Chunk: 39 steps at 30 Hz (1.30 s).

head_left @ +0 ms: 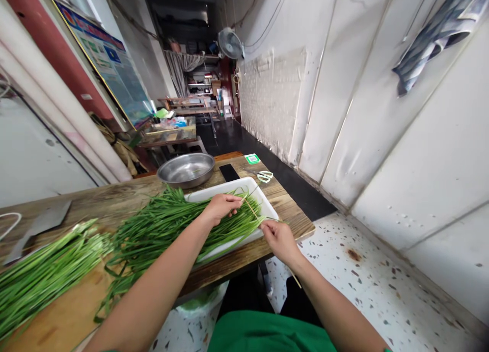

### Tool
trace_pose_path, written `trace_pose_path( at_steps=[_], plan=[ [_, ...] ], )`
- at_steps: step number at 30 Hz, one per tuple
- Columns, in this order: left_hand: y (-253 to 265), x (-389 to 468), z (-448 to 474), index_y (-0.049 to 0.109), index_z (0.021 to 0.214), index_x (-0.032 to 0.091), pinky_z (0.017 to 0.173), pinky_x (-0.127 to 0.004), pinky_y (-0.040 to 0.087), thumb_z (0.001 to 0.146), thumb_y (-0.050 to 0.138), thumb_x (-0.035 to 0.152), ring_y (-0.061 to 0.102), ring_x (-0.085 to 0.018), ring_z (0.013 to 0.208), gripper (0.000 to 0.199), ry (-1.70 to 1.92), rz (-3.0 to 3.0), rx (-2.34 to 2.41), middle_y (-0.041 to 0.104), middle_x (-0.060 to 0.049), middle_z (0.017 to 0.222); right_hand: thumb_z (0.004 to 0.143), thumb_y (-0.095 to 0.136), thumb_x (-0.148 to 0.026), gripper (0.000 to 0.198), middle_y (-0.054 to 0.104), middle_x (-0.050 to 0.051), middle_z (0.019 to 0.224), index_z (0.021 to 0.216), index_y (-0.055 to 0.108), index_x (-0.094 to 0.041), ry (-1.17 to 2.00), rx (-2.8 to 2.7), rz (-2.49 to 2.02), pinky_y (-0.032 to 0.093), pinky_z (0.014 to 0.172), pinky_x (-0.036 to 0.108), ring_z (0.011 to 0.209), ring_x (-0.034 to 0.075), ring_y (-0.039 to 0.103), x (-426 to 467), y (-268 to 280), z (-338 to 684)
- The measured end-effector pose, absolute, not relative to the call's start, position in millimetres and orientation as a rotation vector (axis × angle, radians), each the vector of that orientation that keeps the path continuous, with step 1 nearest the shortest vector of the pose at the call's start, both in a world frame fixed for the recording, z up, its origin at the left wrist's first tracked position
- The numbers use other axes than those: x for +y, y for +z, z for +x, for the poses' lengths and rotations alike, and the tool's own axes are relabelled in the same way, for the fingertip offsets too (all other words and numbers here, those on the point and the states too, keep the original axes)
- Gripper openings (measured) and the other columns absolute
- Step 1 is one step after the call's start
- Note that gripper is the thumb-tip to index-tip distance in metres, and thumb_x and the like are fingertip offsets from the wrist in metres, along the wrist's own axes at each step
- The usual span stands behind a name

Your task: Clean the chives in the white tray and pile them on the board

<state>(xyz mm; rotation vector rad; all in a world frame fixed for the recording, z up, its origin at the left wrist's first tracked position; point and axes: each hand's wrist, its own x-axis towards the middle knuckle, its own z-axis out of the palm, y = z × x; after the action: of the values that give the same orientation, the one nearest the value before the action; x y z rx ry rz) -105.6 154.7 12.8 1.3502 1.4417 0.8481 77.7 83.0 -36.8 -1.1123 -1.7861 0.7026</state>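
Long green garlic chives (pixel 179 219) lie in a thick heap over a white plastic tray (pixel 272 207), their leafy ends spilling out to the left. Above the tray's right part, my left hand (pixel 223 208) pinches one end of a thin yellowish strand (pixel 251 208). The strand is stretched across the chive ends to my right hand (pixel 280 240), whose fingers are closed on its other part at the tray's near right corner. A thin pale length hangs below the right hand. Whether the strand is a leaf or a tie I cannot tell.
More chives (pixel 49 265) rest on a wooden cutting board (pixel 72 306), with a cleaver (pixel 48 220) behind. Past the tray are a steel basin (pixel 186 171), a black phone (pixel 229 173), scissors (pixel 265 177) and a green code card (pixel 252 159). The table (pixel 301 225) ends at the right.
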Motion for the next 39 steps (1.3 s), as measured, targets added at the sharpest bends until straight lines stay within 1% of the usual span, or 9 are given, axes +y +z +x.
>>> trace_pose_path(
  at_steps=[5,8,17,23,34,39],
  plan=[
    [13.2,153.6,-107.2,0.065,0.077,0.009,0.042,-0.019,0.029,0.056,0.065,0.039,0.043,-0.006,0.047,0.037,0.859,1.364,1.424,0.062,-0.007,0.071,0.08,0.036,-0.022,0.026,0.036,-0.004,0.05,0.055,0.039,-0.018,0.697,-1.795,-1.127,0.027,0.049,0.019,0.048,0.009,0.037,83.5,-36.7,77.0],
    [12.6,153.8,-107.3,0.065,0.077,0.009,0.042,-0.019,0.028,0.057,0.064,0.039,0.043,-0.006,0.047,0.036,0.872,1.363,1.434,0.062,-0.007,0.072,0.08,0.035,-0.023,0.026,0.036,-0.004,0.051,0.055,0.039,-0.018,0.698,-1.793,-1.127,0.028,0.051,0.019,0.049,0.009,0.037,82.4,-36.2,76.5],
    [9.0,155.2,-110.7,0.064,0.075,0.009,0.039,-0.017,0.026,0.06,0.061,0.039,0.041,-0.005,0.046,0.033,0.905,1.382,1.466,0.061,-0.006,0.07,0.08,0.035,-0.023,0.027,0.035,-0.005,0.05,0.054,0.038,-0.018,0.696,-1.799,-1.129,0.028,0.051,0.019,0.048,0.009,0.036,82.5,-37.7,75.6],
    [8.3,154.6,-110.3,0.065,0.075,0.01,0.039,-0.017,0.026,0.059,0.063,0.037,0.04,-0.005,0.046,0.032,0.894,1.383,1.467,0.061,-0.006,0.07,0.08,0.036,-0.022,0.027,0.035,-0.005,0.05,0.054,0.037,-0.018,0.708,-1.803,-1.126,0.027,0.051,0.019,0.049,0.009,0.036,83.2,-36.6,75.3],
    [6.9,155.1,-111.4,0.065,0.07,0.01,0.038,-0.018,0.024,0.056,0.064,0.04,0.038,-0.004,0.044,0.033,0.943,1.345,1.455,0.059,-0.005,0.067,0.081,0.036,-0.023,0.026,0.037,-0.004,0.051,0.056,0.041,-0.018,0.704,-1.814,-1.105,0.028,0.051,0.019,0.049,0.009,0.038,81.9,-38.3,75.5],
    [8.1,153.6,-109.5,0.065,0.07,0.01,0.037,-0.017,0.023,0.055,0.065,0.038,0.038,-0.004,0.044,0.032,0.951,1.308,1.467,0.059,-0.004,0.065,0.08,0.036,-0.023,0.028,0.038,-0.004,0.05,0.054,0.044,-0.017,0.684,-1.809,-1.11,0.028,0.05,0.019,0.049,0.009,0.038,82.7,-38.0,74.9]
  ],
)
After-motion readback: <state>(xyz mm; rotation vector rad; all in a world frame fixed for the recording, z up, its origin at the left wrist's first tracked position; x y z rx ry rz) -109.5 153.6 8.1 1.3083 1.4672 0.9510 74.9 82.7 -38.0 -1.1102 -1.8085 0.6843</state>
